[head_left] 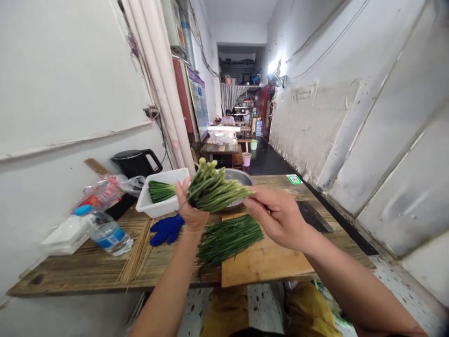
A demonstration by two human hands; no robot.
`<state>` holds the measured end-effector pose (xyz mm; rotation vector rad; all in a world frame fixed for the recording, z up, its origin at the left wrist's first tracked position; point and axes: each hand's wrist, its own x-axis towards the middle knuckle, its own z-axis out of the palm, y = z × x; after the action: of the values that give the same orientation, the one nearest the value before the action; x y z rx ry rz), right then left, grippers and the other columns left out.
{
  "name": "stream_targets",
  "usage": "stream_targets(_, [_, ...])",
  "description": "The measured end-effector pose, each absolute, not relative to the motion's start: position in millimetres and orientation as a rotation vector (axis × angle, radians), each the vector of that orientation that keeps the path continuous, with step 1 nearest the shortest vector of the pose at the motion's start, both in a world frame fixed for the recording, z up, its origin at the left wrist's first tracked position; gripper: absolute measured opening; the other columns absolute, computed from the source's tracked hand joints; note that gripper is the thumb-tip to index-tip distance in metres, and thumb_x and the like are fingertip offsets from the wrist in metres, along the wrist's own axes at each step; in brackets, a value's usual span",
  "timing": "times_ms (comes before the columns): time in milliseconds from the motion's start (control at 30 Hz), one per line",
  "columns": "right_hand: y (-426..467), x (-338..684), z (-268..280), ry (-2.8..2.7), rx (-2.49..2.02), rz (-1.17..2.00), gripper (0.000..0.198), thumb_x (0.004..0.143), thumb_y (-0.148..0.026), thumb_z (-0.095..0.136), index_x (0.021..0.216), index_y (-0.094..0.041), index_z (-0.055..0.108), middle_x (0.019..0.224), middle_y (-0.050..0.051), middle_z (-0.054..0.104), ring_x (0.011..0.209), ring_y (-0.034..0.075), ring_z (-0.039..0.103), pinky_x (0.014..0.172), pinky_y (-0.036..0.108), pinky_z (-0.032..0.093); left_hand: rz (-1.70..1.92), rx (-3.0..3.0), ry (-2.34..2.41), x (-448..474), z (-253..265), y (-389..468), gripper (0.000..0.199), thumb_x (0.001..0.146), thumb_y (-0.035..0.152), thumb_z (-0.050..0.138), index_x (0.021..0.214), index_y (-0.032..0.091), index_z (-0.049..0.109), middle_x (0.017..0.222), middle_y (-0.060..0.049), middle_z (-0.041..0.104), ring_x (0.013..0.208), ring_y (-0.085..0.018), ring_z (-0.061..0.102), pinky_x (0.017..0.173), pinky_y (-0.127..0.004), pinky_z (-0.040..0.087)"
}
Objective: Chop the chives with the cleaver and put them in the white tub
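Observation:
My left hand point(191, 208) is wrapped round a bunch of flowering chives point(213, 187), green stems with pale bud-like tips, raised over the table. At the bunch's right end, thumb and forefinger of my right hand point(277, 213) pinch a stem tip. Below them, a pile of long green chives point(229, 241) lies across the left part of a wooden cutting board point(266, 267). Behind the bunch, a metal bowl point(240, 177) is partly hidden. A white plastic tub point(164, 208) left of my left hand holds more cut green stems point(161, 191).
On the table's left are a blue glove point(167, 230), thin wooden skewers point(136, 252), a water bottle point(108, 231), white napkins point(66, 234) and a black kettle point(136, 161). A cleaver point(312, 217) lies right of the board. A person point(228, 119) sits far back.

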<state>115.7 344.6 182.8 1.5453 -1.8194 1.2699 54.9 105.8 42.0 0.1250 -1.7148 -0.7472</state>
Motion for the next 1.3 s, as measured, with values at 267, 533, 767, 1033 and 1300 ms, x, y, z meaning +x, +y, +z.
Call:
stream_targets(267, [338.6, 121.2, 156.0, -1.799, 1.504, 1.659, 0.021, 0.097, -0.024, 0.045, 0.078, -0.018, 0.053, 0.067, -0.003, 0.046, 0.059, 0.008, 0.039, 0.055, 0.021, 0.035, -0.183, -0.049, -1.686, 136.2, 60.3, 51.9, 0.063, 0.081, 0.023, 0.066, 0.141, 0.014, 0.049, 0.119, -0.011, 0.068, 0.111, -0.025, 0.064, 0.101, -0.040, 0.049])
stream_targets(533, [316.1, 104.9, 10.5, -2.040, 0.780, 2.384, 0.037, 0.090, -0.050, 0.049, 0.067, -0.021, 0.044, 0.051, -0.007, 0.038, 0.045, 0.006, 0.031, 0.043, 0.022, 0.025, -0.223, -0.100, -2.333, 159.7, -39.7, 33.1, 0.060, 0.074, 0.008, 0.047, 0.133, 0.015, 0.054, 0.119, -0.012, 0.068, 0.105, -0.027, 0.064, 0.091, -0.040, 0.051])
stream_targets(767, [354.4, 74.3, -67.5, -2.142, 0.020, 2.576, 0.040, 0.066, -0.056, 0.056, 0.083, -0.020, 0.050, 0.052, -0.011, 0.043, 0.033, 0.005, 0.026, 0.035, 0.022, 0.019, -0.430, -0.142, -2.845, 91.5, -81.5, 76.7, 0.055, 0.075, 0.005, 0.044, 0.128, 0.012, 0.059, 0.125, -0.012, 0.067, 0.119, -0.025, 0.059, 0.105, -0.040, 0.043])
stream_targets(1033, [375.2, 38.5, -70.8, -2.574, 0.153, 1.672, 0.019, 0.086, -0.021, 0.039, 0.079, -0.018, 0.056, 0.063, 0.000, 0.059, 0.053, 0.013, 0.053, 0.057, 0.025, 0.038, -0.361, -0.035, -2.967, 71.0, -55.4, 111.7, 0.054, 0.078, 0.004, 0.046, 0.131, 0.010, 0.055, 0.124, -0.014, 0.065, 0.117, -0.027, 0.059, 0.103, -0.039, 0.044])
stream_targets(1300, [402.3, 41.0, -72.1, -2.726, 0.177, 1.277, 0.026, 0.092, -0.015, 0.043, 0.094, -0.014, 0.069, 0.086, 0.009, 0.072, 0.080, 0.019, 0.064, 0.074, 0.026, 0.041, -0.281, -0.052, -3.058, 60.3, -48.5, 129.3, 0.053, 0.079, 0.005, 0.048, 0.131, 0.013, 0.057, 0.128, -0.014, 0.064, 0.120, -0.026, 0.058, 0.104, -0.037, 0.043])
